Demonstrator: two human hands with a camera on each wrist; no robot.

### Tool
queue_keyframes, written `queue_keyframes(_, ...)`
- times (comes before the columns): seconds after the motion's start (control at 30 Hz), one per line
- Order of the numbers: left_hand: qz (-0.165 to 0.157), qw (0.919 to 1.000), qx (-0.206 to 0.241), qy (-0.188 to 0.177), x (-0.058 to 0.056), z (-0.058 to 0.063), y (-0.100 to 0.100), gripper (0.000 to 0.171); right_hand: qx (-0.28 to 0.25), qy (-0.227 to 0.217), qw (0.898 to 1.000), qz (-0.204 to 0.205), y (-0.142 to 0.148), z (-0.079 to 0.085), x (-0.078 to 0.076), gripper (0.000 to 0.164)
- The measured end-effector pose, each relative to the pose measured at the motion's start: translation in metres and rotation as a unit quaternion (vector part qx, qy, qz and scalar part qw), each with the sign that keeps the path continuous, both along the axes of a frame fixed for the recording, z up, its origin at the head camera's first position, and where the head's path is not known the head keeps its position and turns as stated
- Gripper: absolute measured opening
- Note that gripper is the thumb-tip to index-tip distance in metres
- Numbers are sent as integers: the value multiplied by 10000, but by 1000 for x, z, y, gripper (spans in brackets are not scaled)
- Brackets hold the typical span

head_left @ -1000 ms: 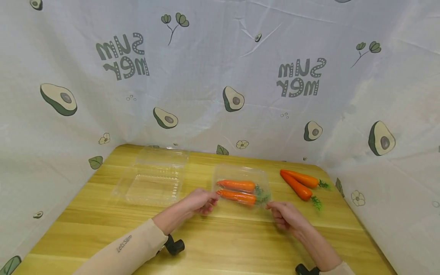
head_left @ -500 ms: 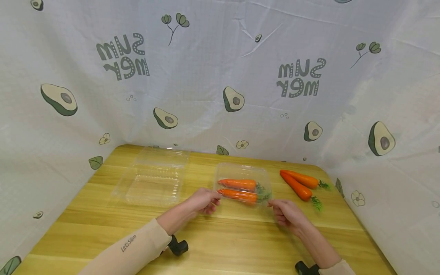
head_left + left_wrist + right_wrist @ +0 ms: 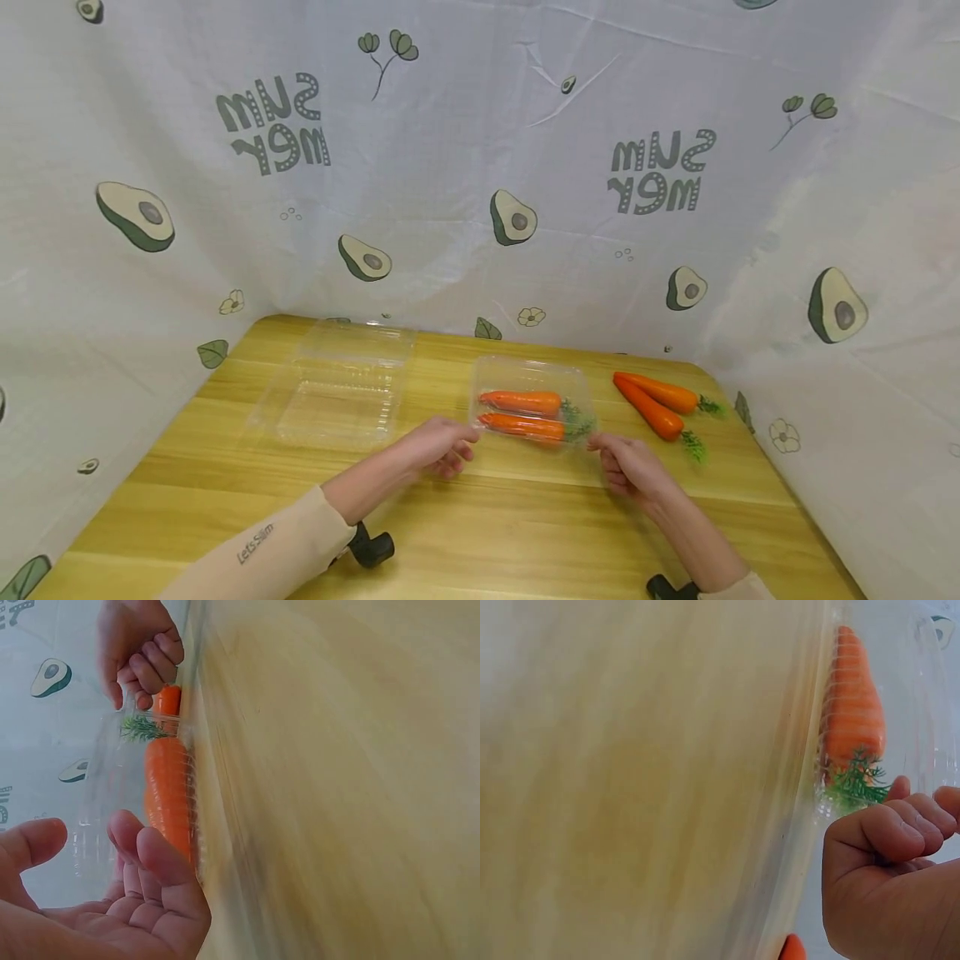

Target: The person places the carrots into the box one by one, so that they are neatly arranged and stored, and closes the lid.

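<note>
A clear plastic container [image 3: 528, 372] sits mid-table with two orange carrots [image 3: 520, 403] inside, their green tops toward the right. Clear plastic with glints covers them. At its front left corner is my left hand [image 3: 438, 446]; in the left wrist view the thumb and fingers [image 3: 169, 859] are spread apart and hold nothing. My right hand [image 3: 630, 468] is at the front right corner, fingers curled, thumb and forefinger seeming to pinch the container's edge. The right wrist view shows the curled fingers [image 3: 892, 832] beside the carrot greens [image 3: 855, 784].
A second clear container [image 3: 333, 408] stands with its lid up at the back left of the wooden table [image 3: 517, 533]. Two more carrots [image 3: 652, 408] lie at the right. A printed curtain [image 3: 450, 150] hangs behind the table and along its sides.
My left hand has come away from the container's corner, slightly left and toward me. The right hand stays at its corner. The container has shifted a little to the right in view.
</note>
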State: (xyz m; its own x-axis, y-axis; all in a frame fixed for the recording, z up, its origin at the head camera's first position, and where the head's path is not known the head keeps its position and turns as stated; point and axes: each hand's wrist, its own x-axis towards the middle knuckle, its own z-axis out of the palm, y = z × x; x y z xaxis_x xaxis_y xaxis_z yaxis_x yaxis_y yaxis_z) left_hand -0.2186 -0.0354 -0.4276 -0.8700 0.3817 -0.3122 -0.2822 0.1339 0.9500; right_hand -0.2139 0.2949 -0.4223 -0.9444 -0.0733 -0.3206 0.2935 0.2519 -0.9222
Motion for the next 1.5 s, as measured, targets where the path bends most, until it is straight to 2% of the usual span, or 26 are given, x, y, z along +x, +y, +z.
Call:
queue_keyframes(0.13,31,9994,-254,213,7,6,-9,48,386,-2,9992,-65,0,1,5,56)
queue_keyframes(0.27,-31,9976,-469,501,14,12,-19,42,1038,-46,9946,11,0,3,9,65)
queue_keyframes(0.4,-40,9946,-674,785,21,19,-30,38,1437,-29,9896,84,0,6,13,67)
queue_keyframes(0.6,-37,9897,-808,1183,29,31,-52,37,1564,113,9876,-40,3,13,15,67)
queue_keyframes(0.7,-36,9839,-931,1526,31,34,-64,33,1668,279,9855,-130,7,17,15,65)
queue_keyframes(0.8,60,9748,-1165,1900,34,37,-76,27,1863,504,9810,-182,12,21,13,62)
queue_keyframes(1.0,360,9482,-1737,2635,39,41,-102,22,1980,764,9765,-379,22,27,10,63)
queue_keyframes(1.13,566,9338,-1919,2967,38,43,-122,25,1728,789,9811,-379,26,32,7,64)
queue_keyframes(1.3,992,9167,-2092,3256,36,40,-150,26,1270,767,9887,-206,28,36,1,59)
queue_keyframes(1.5,1402,8931,-2289,3611,37,37,-178,29,1054,828,9906,-263,32,38,-5,52)
